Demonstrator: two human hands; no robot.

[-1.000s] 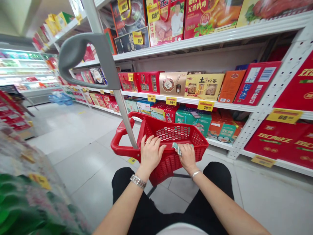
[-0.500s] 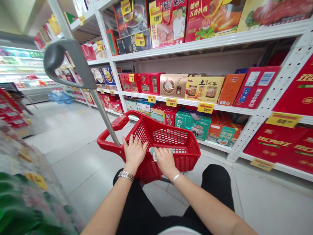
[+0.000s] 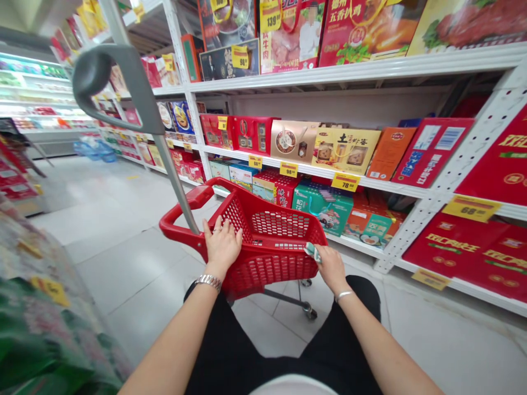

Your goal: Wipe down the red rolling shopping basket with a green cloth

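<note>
The red shopping-cart basket is touched at near left by the left hand, fingers apart; at right, a pale-green cloth is clamped in the right hand.

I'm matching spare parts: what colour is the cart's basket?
The basket is red; the head view shows it best.

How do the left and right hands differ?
The left hand is open; the right hand curls around a pale green cloth. The left hand is at the red basket's handle end; the right hand is at its opposite end. Both are along the basket's near rim.
</note>
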